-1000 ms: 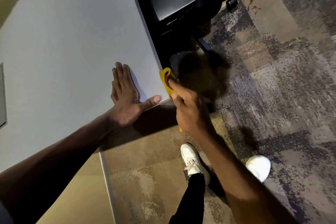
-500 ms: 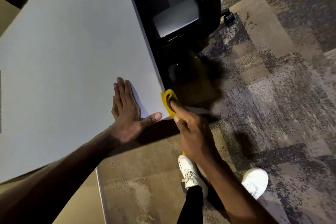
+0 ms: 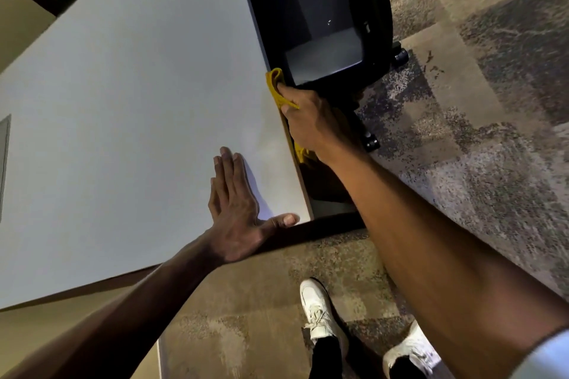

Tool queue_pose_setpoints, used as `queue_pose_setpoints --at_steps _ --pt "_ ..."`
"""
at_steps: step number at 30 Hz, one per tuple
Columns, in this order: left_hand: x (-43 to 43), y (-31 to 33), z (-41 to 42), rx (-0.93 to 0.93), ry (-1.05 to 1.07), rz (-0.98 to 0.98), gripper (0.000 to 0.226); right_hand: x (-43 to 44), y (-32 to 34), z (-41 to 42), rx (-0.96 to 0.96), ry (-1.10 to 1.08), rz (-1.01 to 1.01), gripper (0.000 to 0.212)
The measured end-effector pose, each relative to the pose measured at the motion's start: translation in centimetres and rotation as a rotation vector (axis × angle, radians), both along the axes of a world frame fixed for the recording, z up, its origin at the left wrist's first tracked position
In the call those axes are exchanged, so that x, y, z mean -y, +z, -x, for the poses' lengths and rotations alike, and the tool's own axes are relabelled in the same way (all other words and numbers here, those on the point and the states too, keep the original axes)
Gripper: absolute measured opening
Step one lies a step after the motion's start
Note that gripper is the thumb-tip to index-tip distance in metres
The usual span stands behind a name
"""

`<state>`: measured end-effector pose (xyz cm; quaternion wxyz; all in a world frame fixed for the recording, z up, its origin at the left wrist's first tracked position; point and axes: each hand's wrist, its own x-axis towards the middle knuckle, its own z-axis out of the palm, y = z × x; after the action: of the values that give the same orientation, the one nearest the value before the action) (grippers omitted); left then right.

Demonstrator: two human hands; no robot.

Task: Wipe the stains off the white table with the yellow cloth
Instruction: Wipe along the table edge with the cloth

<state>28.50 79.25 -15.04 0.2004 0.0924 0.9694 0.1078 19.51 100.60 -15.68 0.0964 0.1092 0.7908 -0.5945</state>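
The white table (image 3: 132,108) fills the left half of the view. My left hand (image 3: 237,212) lies flat on it near the front right corner, fingers together, thumb spread along the front edge. My right hand (image 3: 311,123) grips the yellow cloth (image 3: 275,84) and presses it against the table's right edge, well beyond the corner. Part of the cloth hangs below my wrist, hidden mostly by the hand. No stain stands out on the tabletop.
A black office chair (image 3: 326,24) on castors stands close against the table's right edge, just beyond my right hand. Patterned carpet (image 3: 477,132) covers the floor. My white shoes (image 3: 320,314) are below, near the table corner.
My right hand has slid the yellow cloth along the table's right edge, away from the corner toward the chair. My left hand stays flat near the corner.
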Motion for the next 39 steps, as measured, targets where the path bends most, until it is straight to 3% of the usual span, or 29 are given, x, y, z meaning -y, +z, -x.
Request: queue_pose_setpoints --at_steps 5,11,20,25,32,39 --pt "0.0 0.4 0.1 0.01 -0.017 0.045 0.155 0.6 -0.2 -2.0 0.003 -0.038 0.021 0.048" --pt "-1.6 1.9 0.2 0.07 0.041 0.076 0.174 1.6 -1.3 -10.3 0.062 -0.066 0.146 0.051" --pt "-2.1 3.1 0.1 0.13 -0.038 0.157 0.175 2.9 0.2 -21.8 0.071 -0.179 0.212 0.051" --pt "-2.2 2.6 0.3 0.13 0.0 0.104 0.178 5.6 0.6 -23.2 0.137 -0.326 0.247 0.054" --pt "-1.7 3.0 0.5 0.152 -0.04 0.11 0.158 7.7 0.6 -20.3 0.144 -0.48 0.245 0.051" --pt "-1.5 3.3 0.4 0.148 -0.043 0.062 0.156 12.4 2.3 -20.3 0.187 -0.7 0.177 0.06"
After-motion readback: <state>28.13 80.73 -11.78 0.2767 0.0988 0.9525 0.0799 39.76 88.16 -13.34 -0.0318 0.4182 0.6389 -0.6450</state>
